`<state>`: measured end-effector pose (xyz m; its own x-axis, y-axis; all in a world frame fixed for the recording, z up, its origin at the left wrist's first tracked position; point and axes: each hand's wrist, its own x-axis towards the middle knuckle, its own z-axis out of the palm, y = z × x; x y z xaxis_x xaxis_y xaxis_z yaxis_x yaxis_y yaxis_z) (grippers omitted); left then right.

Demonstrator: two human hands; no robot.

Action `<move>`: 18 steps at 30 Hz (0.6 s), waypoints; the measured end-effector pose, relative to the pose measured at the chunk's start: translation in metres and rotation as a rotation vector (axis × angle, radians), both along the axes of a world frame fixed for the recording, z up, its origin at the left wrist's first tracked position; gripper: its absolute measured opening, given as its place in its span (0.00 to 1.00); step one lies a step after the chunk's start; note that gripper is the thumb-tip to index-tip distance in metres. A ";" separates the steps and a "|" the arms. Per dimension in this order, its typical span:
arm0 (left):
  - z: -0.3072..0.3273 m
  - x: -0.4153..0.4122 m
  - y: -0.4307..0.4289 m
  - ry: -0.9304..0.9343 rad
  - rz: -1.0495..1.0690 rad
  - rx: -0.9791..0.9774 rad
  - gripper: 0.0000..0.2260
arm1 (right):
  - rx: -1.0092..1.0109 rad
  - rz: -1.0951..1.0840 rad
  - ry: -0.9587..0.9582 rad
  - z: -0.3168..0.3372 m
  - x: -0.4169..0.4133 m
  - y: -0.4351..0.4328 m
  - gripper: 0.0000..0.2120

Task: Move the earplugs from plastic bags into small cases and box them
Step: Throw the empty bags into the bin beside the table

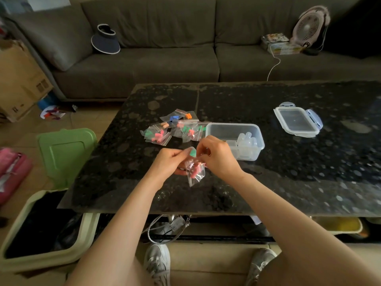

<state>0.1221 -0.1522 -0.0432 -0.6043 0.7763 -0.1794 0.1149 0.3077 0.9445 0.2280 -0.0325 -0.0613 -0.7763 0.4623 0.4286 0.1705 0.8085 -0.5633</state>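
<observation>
Over the near middle of the dark table, my left hand (168, 162) and my right hand (217, 155) both pinch the top of a small clear plastic bag (195, 172) with pink earplugs inside. A green earplug (192, 152) shows between my fingertips. Several more bags of coloured earplugs (175, 129) lie in a heap behind my hands. To their right stands an open clear plastic box (233, 129) holding several small translucent cases (246, 139). Its lid (298, 121) lies farther right.
The black speckled table (288, 172) reaches to the right edge of view. An open bin with a green lid (64, 153) stands at the left, by the table corner. A grey sofa (165, 65) with a visor hat and a small fan sits behind.
</observation>
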 end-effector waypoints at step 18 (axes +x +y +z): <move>0.003 0.004 -0.003 -0.052 -0.118 -0.198 0.01 | 0.286 0.198 -0.014 -0.014 0.002 -0.004 0.06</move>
